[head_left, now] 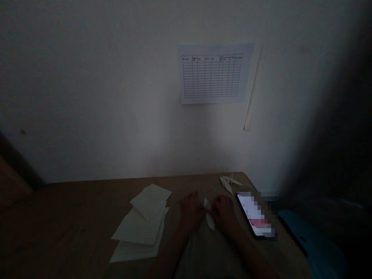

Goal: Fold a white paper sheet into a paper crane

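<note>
Between my two hands is a narrow piece of folded white paper (209,221), pointed at its near end. My left hand (192,209) is closed, its fingertips pinching the paper from the left. From the right, my right hand (224,209) pinches it too, fingers curled in. Both hands rest low over the wooden table (87,217). Left of them lies a loose pile of pale paper sheets (142,226). Beyond my right hand, folded paper pieces (228,184) with pointed ends lie near the table's back edge. The dim light hides the finer folds.
A phone (252,213) with a lit screen lies right of my hands, near the table's right edge. A blue chair-like object (314,244) stands beyond that edge. On the wall behind hangs a sheet with a printed table (213,75).
</note>
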Available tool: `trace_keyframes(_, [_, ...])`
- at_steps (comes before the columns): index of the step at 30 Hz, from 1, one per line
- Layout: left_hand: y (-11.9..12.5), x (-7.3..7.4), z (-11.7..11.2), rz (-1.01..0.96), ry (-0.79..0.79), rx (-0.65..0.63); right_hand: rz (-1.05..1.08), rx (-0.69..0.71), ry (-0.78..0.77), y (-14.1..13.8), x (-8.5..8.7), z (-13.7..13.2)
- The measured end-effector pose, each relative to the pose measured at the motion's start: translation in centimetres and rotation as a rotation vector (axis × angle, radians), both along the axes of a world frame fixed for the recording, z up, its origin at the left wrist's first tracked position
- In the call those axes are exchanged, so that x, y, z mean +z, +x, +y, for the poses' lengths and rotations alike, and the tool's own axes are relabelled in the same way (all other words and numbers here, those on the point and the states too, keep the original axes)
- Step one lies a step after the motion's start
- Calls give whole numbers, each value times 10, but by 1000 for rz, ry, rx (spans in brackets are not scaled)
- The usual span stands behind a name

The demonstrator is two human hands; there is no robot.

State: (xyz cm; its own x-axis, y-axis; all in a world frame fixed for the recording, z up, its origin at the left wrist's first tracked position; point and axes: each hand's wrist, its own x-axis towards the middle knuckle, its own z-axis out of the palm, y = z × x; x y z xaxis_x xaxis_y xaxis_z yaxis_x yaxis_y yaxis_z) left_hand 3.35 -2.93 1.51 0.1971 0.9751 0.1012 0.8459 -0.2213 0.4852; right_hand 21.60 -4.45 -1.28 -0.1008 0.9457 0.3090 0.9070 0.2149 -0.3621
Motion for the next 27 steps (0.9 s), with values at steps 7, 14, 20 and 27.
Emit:
trace_keyframes(7, [1,3,-2,56,54,-12,-9,-38,-49,-1,1,1])
trace_keyframes(14, [0,2,-1,50,72,-15,2,-26,-93,-5,11,-2])
trace_keyframes(20, [-1,2,5,44,40,10,97,6,-99,-5,14,-3])
trace_keyframes(27, [0,2,8,51,52,11,157,16,-105,-3,12,-2])
